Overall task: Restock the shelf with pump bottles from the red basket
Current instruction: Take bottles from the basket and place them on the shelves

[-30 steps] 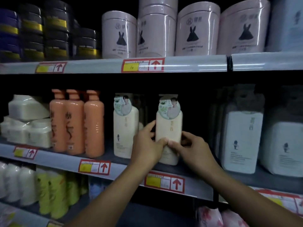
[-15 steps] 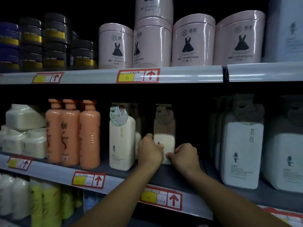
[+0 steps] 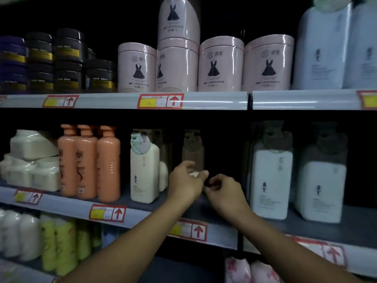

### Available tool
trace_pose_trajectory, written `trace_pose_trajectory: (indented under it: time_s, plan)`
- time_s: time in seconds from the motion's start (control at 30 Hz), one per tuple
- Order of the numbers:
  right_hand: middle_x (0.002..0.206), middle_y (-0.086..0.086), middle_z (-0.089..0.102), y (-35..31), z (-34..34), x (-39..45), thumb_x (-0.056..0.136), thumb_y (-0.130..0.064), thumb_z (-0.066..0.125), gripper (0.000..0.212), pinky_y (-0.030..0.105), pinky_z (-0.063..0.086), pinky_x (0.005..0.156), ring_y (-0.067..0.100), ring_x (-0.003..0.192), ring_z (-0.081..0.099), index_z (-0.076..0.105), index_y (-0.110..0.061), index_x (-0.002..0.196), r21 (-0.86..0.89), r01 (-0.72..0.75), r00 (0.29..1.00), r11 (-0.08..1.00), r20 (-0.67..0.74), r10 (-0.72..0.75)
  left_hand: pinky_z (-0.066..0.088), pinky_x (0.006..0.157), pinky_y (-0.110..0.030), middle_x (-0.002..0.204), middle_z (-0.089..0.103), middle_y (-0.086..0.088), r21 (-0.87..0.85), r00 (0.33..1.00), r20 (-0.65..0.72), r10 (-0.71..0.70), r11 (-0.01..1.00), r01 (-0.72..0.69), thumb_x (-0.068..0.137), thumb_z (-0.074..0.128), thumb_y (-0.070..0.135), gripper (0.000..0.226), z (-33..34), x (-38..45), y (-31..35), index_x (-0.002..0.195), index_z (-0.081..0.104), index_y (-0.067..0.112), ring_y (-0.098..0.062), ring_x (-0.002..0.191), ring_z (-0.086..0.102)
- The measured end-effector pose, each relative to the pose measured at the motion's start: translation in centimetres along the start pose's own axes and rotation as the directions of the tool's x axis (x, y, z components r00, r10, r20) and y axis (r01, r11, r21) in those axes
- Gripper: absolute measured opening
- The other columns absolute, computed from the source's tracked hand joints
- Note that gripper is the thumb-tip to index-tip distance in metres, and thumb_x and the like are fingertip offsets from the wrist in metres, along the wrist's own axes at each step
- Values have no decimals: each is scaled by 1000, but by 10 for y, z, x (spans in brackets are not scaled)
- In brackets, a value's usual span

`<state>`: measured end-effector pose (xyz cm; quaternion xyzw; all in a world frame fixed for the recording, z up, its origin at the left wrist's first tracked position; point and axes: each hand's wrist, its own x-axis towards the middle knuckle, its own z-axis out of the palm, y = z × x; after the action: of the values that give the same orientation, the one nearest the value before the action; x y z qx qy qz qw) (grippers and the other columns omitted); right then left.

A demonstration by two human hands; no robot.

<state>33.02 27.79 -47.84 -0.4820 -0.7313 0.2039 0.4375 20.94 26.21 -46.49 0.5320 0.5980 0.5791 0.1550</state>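
1. We see a store shelf (image 3: 216, 209) in the middle of the frame, and both of our hands reach into a dark gap on it.
2. The cream pump bottle (image 3: 192, 152) stands far back in that gap, in shadow, a little above the middle of the frame.
3. Our left hand (image 3: 184, 184) is in front of the low part of this bottle. Its fingers are curled loosely near the bottle, but we cannot tell if they hold it or only touch it.
4. Our right hand (image 3: 224, 193) is just beside the left hand, to its right and a bit lower. Its fingers are bent in loosely and hold nothing that we can see.
5. Another cream bottle with a round tag (image 3: 144, 170) stands at the front, to the left of the hands.
6. Three orange pump bottles (image 3: 88, 162) stand close together further left.
7. Big white bottles (image 3: 271, 178) fill the right side of the same shelf.
8. Pink round tubs (image 3: 221, 66) with a black dress picture sit on the shelf above, in the upper middle.
9. Dark jars (image 3: 69, 58) are stacked in the upper left.
10. Red and yellow price tags (image 3: 161, 101) stick on the shelf edges.
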Motion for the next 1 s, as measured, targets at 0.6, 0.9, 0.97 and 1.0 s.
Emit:
trace_pose_trajectory:
  time_s: [0.6,0.9,0.97,1.0]
  plan:
    - [81,-6,73,209,-77,-324,85,-23,75,12,18,51,64,6,74,68,72,-18,96,-61,-76,983,995,161,85,56,71,-19,93,77,4,-151,829,552,-90,967,205,87,76,15,23,119,-332,-90,109,69,16,-3,81,72]
    - [123,9,66,369,-55,-421,88,-47,64,44,35,50,89,30,115,63,61,-16,119,-635,-73,633,769,566,528,53,77,-16,90,71,17,55,605,792,-83,996,65,93,68,23,11,180,-403,-161,100,71,30,3,89,67]
    - [123,9,66,388,-41,-434,85,-53,62,53,31,47,86,29,114,63,60,-13,121,-665,-182,513,724,565,647,55,78,-20,90,73,14,-6,653,757,-29,999,52,94,66,18,13,180,-404,-155,98,71,29,-1,89,69]
    - [122,6,66,392,-35,-439,80,-62,56,63,30,47,87,28,112,63,60,-16,122,-659,-205,426,723,605,673,57,76,-24,88,73,12,-31,671,741,-10,998,50,94,66,15,14,178,-406,-153,96,70,28,-5,86,70]
